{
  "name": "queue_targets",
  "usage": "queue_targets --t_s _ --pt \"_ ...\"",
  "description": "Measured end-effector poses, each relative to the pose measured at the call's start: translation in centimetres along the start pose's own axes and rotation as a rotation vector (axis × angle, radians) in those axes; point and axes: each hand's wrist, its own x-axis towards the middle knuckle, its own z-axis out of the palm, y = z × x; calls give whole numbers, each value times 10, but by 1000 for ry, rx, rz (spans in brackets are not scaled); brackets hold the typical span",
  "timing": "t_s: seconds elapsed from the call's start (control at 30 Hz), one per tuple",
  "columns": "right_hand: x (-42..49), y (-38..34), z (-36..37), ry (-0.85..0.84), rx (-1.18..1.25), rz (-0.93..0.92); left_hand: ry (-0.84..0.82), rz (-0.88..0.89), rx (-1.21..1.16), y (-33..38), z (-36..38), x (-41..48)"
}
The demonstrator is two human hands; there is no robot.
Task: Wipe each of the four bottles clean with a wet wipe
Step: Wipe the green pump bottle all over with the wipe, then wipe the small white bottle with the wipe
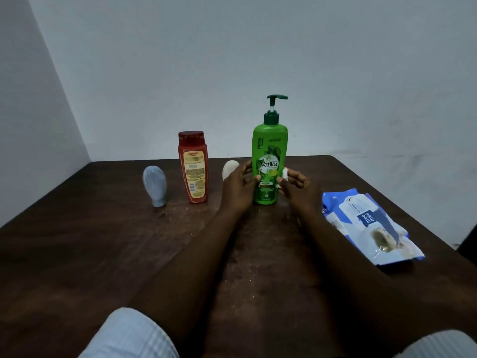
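While one wipe pack point(366, 226) lies at the table's point(77, 254) right edge, our left hand point(238, 187) grips the green pump bottle point(269, 148), our right hand point(296, 188) pinching one wet wipe point(284, 173) against it; toward the far-left corner stand three more: grey bottle point(154, 186), red bottle point(193, 166), white bottle point(229, 168).

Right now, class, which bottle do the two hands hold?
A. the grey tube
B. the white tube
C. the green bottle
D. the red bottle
C: the left hand grips the green bottle and the right hand presses a wipe to its side.
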Motion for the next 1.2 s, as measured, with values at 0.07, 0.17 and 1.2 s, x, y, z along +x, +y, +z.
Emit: queue_targets --t_s 0.07,0.17,1.2 --pt "2 2 -1 -4 10 2 8 1 9 -1 1 0" --pt "6 3 -2 -11 1 -10 22 9 11 -4 2 1" --pt "-15 -19 -3 251 -209 -286 345 -109 352 -8 -34 -38"
